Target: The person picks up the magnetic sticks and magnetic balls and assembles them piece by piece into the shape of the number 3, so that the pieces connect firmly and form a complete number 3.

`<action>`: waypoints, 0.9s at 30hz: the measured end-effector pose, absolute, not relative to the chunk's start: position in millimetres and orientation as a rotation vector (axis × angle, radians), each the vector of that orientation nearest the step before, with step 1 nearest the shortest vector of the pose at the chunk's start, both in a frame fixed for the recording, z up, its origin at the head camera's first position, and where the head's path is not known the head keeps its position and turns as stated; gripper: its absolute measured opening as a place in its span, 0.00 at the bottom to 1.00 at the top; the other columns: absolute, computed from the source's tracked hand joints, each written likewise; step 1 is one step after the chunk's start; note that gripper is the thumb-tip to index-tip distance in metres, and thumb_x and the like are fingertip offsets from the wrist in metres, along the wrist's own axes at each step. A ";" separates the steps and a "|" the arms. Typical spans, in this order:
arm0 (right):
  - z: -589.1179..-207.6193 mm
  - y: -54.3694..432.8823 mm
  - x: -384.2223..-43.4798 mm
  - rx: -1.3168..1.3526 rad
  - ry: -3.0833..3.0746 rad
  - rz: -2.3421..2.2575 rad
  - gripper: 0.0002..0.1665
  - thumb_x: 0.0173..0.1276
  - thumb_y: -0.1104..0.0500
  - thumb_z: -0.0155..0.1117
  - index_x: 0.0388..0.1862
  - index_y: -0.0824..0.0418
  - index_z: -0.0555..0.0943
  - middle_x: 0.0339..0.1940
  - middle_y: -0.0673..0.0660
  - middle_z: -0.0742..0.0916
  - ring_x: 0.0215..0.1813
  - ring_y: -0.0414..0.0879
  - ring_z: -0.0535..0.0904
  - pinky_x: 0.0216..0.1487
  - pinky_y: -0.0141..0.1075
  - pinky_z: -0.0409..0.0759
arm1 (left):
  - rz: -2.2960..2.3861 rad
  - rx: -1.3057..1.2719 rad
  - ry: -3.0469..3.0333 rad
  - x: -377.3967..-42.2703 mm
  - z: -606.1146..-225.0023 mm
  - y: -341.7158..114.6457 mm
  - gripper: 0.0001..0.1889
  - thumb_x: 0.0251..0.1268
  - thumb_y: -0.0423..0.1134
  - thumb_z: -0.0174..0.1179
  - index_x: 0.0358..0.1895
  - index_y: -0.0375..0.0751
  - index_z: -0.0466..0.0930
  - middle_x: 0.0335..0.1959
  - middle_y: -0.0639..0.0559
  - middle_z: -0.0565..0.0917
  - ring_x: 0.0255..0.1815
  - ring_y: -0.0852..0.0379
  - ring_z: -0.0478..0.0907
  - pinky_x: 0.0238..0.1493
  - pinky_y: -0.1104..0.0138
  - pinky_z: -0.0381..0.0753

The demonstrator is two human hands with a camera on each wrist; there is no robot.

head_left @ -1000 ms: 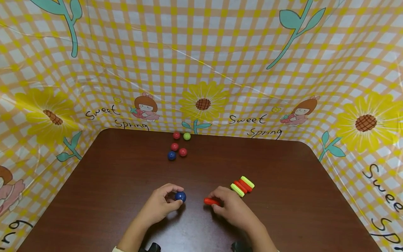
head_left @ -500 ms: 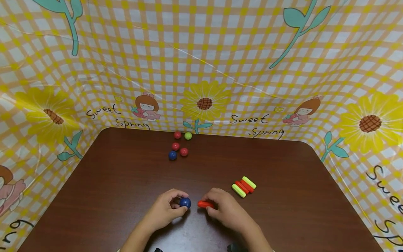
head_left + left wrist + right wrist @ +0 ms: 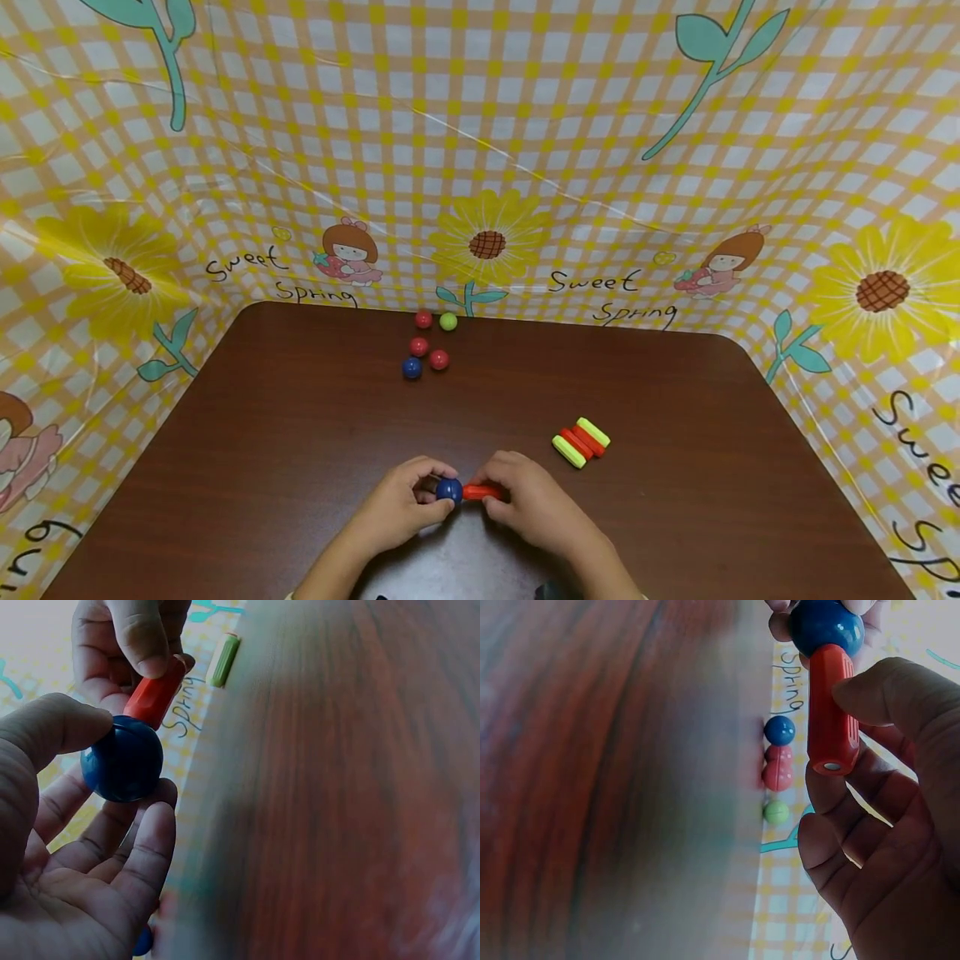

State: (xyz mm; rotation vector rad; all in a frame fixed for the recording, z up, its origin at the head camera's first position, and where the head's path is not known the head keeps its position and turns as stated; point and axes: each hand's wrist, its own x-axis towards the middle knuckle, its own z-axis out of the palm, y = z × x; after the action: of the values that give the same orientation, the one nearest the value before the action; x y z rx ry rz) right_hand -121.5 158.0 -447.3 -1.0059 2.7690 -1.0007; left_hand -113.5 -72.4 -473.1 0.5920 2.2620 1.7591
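Observation:
Near the front middle of the table, my left hand pinches a glossy blue ball between thumb and fingers. Facing it, my right hand grips a red ridged stick, its thumb lying along the side. One end of the stick meets the ball in both wrist views. The stick's other end, with a small silvery metal dot, points back toward the right palm.
Two yellow-green sticks and red sticks lie side by side, right of the hands. Farther back are another blue ball, several red balls and a green ball. A checked cloth walls the brown table.
Both hands have come together, the left moving right with the blue ball and the right moving left with the red stick. The gap between ball and stick has closed.

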 end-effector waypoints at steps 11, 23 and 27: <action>-449.0 156.7 -120.2 -1.028 2.782 -0.965 0.10 0.61 0.66 0.69 0.38 0.52 0.82 0.34 0.40 0.79 0.39 0.36 0.72 0.42 0.33 0.75 | 1.724 0.600 2.281 -115.4 -476.9 -74.3 0.13 0.60 0.30 0.68 0.48 0.38 0.82 0.43 0.49 0.80 0.41 0.57 0.79 0.42 0.69 0.81; -440.3 163.4 -122.9 -0.982 2.798 -0.927 0.10 0.61 0.65 0.69 0.42 0.60 0.84 0.39 0.49 0.84 0.41 0.39 0.75 0.46 0.38 0.77 | 1.758 0.560 2.213 -117.5 -483.0 -76.3 0.14 0.60 0.30 0.67 0.49 0.35 0.81 0.42 0.48 0.81 0.40 0.56 0.80 0.39 0.70 0.80; -437.3 165.9 -127.9 -1.011 2.804 -0.918 0.10 0.62 0.65 0.68 0.43 0.61 0.83 0.39 0.51 0.84 0.43 0.42 0.77 0.48 0.40 0.79 | 1.745 0.554 2.208 -118.3 -483.5 -77.7 0.14 0.61 0.31 0.67 0.49 0.36 0.81 0.41 0.48 0.82 0.40 0.56 0.80 0.39 0.70 0.80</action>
State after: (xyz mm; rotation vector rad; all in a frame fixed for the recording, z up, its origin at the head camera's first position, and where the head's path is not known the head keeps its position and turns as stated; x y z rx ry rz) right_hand -127.9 165.9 -437.3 -1.0110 2.8035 -0.9179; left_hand -118.3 -77.7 -483.5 0.5544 2.2079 1.7450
